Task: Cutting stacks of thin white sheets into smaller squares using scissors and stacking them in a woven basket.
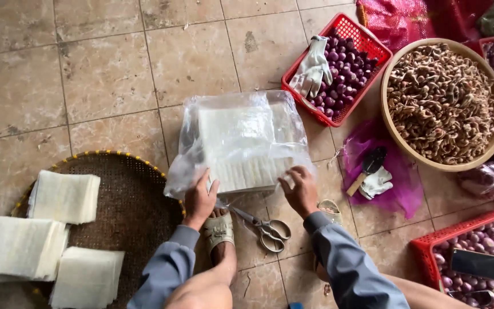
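Tiled floor (104,68) as work surface. From my remote view, left to right: woven tray (138,212) with three stacks of white sheets (64,197); left hand (199,200) clamped on near edge of clear plastic bag (241,137) holding more sheets, bag flat on floor ahead of knees; scissors (267,229) between hands; right hand (299,189) pinching bag's near right edge. Risk: thin film tears under uneven pull, sheets spill onto floor. Forearms low, hands apart, wrists bent down.

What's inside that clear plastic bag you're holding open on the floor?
The clear plastic bag holds a stack of pale square sheets. Left hand and right hand grip its near edge. The film's glare hides the count and anything beneath the stack.
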